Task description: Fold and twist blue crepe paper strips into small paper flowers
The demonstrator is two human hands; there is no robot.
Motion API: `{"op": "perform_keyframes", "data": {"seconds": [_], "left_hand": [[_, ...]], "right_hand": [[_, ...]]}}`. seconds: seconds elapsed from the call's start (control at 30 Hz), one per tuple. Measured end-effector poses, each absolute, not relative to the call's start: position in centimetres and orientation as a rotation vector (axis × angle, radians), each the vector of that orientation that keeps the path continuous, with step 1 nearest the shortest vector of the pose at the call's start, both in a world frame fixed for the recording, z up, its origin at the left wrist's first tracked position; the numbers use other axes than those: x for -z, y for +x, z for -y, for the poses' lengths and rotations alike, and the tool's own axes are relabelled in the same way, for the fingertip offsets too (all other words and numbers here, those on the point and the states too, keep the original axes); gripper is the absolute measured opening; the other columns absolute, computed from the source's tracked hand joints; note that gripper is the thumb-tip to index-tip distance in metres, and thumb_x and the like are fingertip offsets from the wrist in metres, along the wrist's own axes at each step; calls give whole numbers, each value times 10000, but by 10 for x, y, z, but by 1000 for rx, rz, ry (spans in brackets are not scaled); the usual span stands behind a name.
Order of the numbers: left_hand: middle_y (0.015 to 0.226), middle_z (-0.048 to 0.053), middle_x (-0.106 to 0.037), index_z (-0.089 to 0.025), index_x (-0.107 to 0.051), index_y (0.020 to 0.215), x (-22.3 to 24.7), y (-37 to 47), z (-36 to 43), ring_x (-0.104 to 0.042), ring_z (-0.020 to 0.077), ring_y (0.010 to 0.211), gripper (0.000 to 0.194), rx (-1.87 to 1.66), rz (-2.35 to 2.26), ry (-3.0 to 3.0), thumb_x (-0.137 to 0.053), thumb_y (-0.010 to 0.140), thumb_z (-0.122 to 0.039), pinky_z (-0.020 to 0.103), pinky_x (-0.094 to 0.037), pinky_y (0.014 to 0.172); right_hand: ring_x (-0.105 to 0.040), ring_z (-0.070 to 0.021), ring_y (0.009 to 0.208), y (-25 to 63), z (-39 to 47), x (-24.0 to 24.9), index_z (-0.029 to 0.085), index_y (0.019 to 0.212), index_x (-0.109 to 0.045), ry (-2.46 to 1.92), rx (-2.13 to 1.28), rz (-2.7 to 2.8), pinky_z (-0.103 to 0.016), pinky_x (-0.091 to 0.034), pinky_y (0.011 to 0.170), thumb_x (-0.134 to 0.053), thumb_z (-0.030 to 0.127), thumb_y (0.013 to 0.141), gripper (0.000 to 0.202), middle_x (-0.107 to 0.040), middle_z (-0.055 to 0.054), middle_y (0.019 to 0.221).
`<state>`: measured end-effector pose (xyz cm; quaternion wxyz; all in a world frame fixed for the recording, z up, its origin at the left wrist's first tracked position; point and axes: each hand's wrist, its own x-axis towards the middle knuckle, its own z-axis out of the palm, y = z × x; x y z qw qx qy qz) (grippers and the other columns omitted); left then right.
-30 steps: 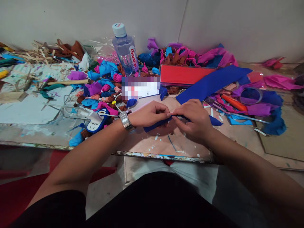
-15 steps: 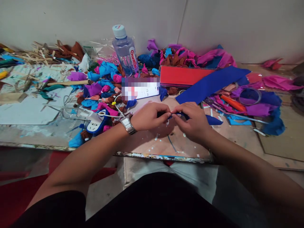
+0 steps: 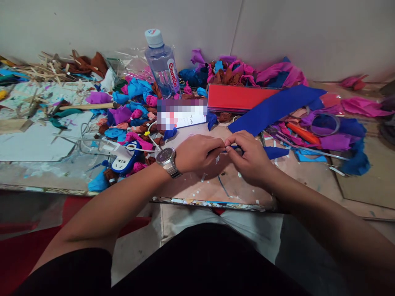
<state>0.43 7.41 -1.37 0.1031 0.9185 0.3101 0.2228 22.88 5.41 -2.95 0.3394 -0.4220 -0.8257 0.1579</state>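
My left hand (image 3: 200, 152) and my right hand (image 3: 248, 154) meet fingertip to fingertip above the table. Between them they pinch the end of a dark blue crepe paper strip (image 3: 277, 153), whose pointed tail sticks out to the right past my right hand. The piece right at the fingertips is mostly hidden by the fingers. Just beyond my right hand a wider blue crepe paper strip (image 3: 274, 109) lies slanted. A lit phone (image 3: 191, 116) rests behind my left hand, and several crumpled paper rosettes (image 3: 151, 100) lie around it.
A water bottle (image 3: 162, 65) stands behind the phone, beside a flat red pack (image 3: 240, 98). Left are a power strip (image 3: 123, 162) with cables, wood sticks (image 3: 51, 70) and a white board (image 3: 33, 142). An orange cutter (image 3: 304, 133) and tape roll (image 3: 325, 124) lie at right.
My left hand has turned at the wrist and shifted slightly right, showing the watch face. My right hand stays nearly in place, still pinching the strip.
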Motion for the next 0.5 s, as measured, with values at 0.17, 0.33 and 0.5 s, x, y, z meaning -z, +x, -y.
{"op": "perform_keyframes", "data": {"seconds": [0.17,0.33,0.5], "left_hand": [[847,45,-790,-201,-754,1044,16,3,-76,-709,178,731,275,-616,-946,2725,-524,1082,-348,316,-346,630],[792,45,-774,-195,-761,1013,17,4,-78,-701,180,697,299,-606,-972,2718,-533,1083,-375,316,-326,612],[779,31,-763,-189,-761,966,12,5,-76,-682,156,687,312,-655,-934,2550,-540,1067,-385,292,-380,639]], "right_hand": [[-638,-275,980,229,-54,31,245,973,-648,-1130,-462,2132,-429,-463,857,-613,200,979,57,-724,-59,978],[-650,-268,980,229,-53,30,238,982,-684,-1150,-497,2098,-413,-469,856,-645,196,968,59,-721,-54,968],[-652,-259,958,229,-52,28,236,977,-699,-1162,-513,2090,-400,-464,836,-661,199,958,55,-718,-45,955]]}}
